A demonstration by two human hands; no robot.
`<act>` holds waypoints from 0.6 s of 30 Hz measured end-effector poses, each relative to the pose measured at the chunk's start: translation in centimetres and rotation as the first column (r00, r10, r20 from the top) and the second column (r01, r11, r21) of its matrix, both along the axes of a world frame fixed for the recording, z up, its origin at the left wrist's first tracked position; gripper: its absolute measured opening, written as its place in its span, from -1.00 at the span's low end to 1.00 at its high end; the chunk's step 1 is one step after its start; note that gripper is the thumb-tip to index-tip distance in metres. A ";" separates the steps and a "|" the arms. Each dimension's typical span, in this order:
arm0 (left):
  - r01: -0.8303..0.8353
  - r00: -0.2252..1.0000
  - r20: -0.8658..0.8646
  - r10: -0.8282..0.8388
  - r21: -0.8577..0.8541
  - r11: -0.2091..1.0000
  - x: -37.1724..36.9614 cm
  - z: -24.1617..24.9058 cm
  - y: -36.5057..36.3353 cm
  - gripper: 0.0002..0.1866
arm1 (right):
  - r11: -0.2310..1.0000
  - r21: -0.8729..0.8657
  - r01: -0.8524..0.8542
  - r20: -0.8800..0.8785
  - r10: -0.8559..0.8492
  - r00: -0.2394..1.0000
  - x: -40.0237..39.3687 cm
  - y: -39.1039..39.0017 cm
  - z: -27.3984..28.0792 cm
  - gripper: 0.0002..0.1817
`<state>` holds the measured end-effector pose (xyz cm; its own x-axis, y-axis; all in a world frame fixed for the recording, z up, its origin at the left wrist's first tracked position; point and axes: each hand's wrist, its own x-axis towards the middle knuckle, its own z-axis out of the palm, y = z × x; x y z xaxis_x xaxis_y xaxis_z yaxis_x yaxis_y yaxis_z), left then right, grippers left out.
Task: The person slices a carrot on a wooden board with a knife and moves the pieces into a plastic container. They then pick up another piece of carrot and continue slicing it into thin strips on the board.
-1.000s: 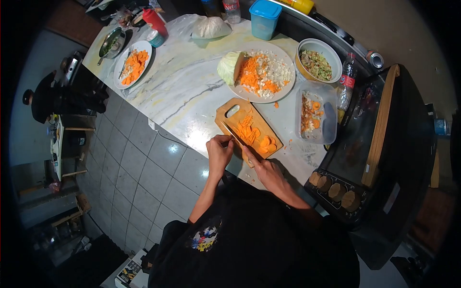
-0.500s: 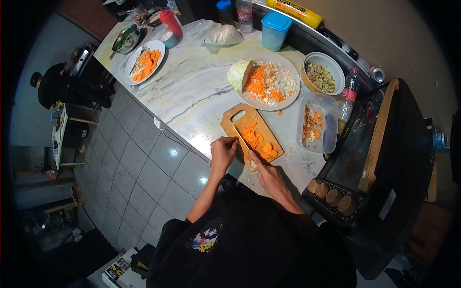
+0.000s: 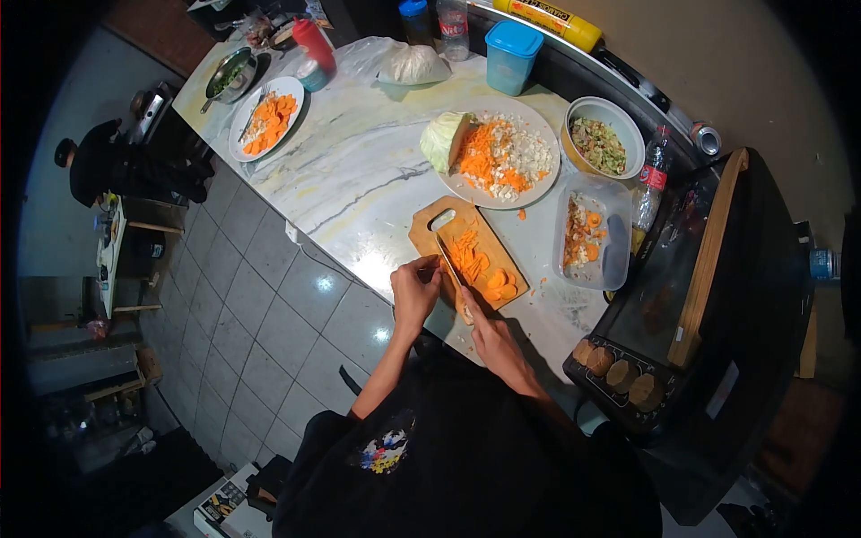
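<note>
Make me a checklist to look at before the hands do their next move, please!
1. Right hand holding the knife: ok.
2. Left hand's fingertips well away from the blade: not ok, they look very close.
3. Cutting board lying on the counter: ok.
4. Carrot slices on the board: ok.
5. No orange bits on the counter: not ok.
6. Board unable to slip: cannot tell.

From my remote feed, the right hand (image 3: 495,341) grips a knife (image 3: 448,264) over carrot pieces (image 3: 466,257) on a wooden cutting board (image 3: 487,235), the left hand (image 3: 415,289) close beside the blade. Beyond the board, a cabbage wedge (image 3: 443,142) rests at the edge of a heaped plate (image 3: 544,190).
</note>
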<state>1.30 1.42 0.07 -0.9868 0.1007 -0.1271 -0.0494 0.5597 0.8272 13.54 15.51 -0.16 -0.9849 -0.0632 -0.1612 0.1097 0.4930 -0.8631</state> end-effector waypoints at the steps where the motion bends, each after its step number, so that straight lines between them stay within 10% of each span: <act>1: 0.001 1.000 0.002 -0.001 0.000 1.000 0.0 0.0 0.0 -0.77 | 1.000 0.000 0.001 0.002 -0.001 1.000 0.0 0.0 0.0 -0.13; 18: -0.095 0.987 0.135 0.083 0.083 0.992 -0.4 0.1 -0.1 -0.78 | 0.997 0.078 -0.025 0.039 0.022 0.999 0.0 -0.6 0.2 -0.10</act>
<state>0.92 1.37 0.20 -0.9676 0.0299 -0.2508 -0.2073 0.4729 0.8564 13.53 14.95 0.00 -0.9763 -0.0713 -0.2043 0.1299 0.5622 -0.8168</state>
